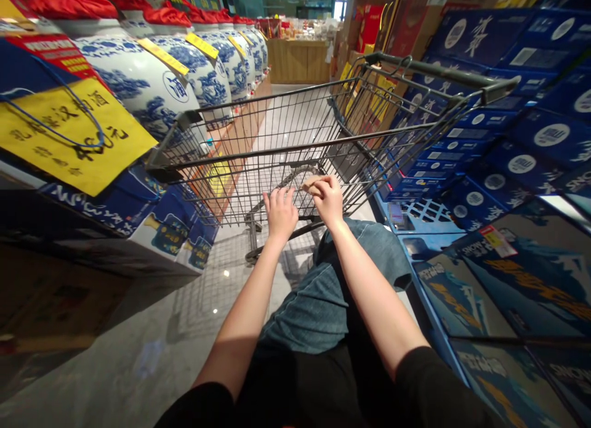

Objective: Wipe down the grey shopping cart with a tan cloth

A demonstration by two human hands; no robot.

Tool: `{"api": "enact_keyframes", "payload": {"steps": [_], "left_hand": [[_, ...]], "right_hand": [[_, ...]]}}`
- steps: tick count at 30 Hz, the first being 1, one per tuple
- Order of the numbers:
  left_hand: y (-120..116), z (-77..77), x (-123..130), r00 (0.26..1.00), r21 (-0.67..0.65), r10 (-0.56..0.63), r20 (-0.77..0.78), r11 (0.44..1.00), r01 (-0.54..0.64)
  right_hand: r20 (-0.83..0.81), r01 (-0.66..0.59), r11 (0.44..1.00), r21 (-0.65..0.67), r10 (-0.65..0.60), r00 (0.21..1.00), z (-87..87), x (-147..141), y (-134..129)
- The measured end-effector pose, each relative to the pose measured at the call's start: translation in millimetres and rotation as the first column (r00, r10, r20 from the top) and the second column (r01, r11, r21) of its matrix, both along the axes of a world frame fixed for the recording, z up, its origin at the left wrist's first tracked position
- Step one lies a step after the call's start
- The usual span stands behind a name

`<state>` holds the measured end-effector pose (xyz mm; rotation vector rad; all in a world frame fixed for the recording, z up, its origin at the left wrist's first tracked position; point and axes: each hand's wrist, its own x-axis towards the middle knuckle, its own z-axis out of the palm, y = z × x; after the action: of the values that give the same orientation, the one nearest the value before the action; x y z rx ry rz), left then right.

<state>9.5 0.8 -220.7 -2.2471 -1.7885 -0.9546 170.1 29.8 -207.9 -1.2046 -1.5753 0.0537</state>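
In our right hand (329,200) we pinch a small, flat tan scrap (310,183) of unclear material, its long axis pointing toward our loosely spread, seemingly empty left hand (282,215), with the black wire shopping cart (277,151) ahead of both.

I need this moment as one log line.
left hand: at shopping cart, contact unclear | right hand: holds tan piece | surroundings: jars, blue boxes
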Motion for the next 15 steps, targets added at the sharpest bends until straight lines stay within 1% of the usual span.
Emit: {"api": "enact_keyframes", "payload": {"steps": [2,3,4,5,8,10,12,15], "left_hand": [[-0.6,0.3,-0.8,1.000,-0.004,-0.005,-0.014,1.000,0.005],[-0.9,0.6,-1.1,1.000,-0.008,-0.007,-0.021,1.000,0.007],[-1.0,0.8,-1.4,1.000,-0.012,-0.008,-0.026,1.000,0.008],[-1.0,1.0,-1.5,0.999,-0.017,-0.008,-0.031,1.000,0.008],[-0.4,1.2,-0.6,1.000,-0.020,0.000,-0.027,1.000,-0.001],[0.2,0.8,0.5,1.000,-0.016,0.010,-0.018,1.000,-0.010],[0.3,0.4,1.2,1.000,-0.012,0.015,-0.013,1.000,-0.015],[-0.4,0.5,0.8,1.000,-0.013,0.011,-0.018,1.000,-0.012]], "right_hand": [[-0.077,0.047,0.992,0.121,-0.038,0.996,4.2,3.0,3.9],[-0.109,0.072,0.986,0.152,-0.055,0.992,5.1,3.7,5.5],[-0.127,0.089,0.984,0.154,-0.070,0.989,4.7,3.4,6.4],[-0.125,0.094,0.987,0.127,-0.078,0.989,3.0,2.3,6.7],[-0.043,0.046,0.998,-0.031,-0.048,0.998,-6.3,-4.4,3.4],[-0.012,0.016,0.996,-0.092,-0.017,1.000,-10.5,-8.0,0.2],[-0.031,0.005,0.998,-0.069,-0.007,0.999,-9.1,-8.3,-1.1],[-0.116,0.037,0.997,0.063,-0.029,0.993,1.1,-3.1,1.1]]}}
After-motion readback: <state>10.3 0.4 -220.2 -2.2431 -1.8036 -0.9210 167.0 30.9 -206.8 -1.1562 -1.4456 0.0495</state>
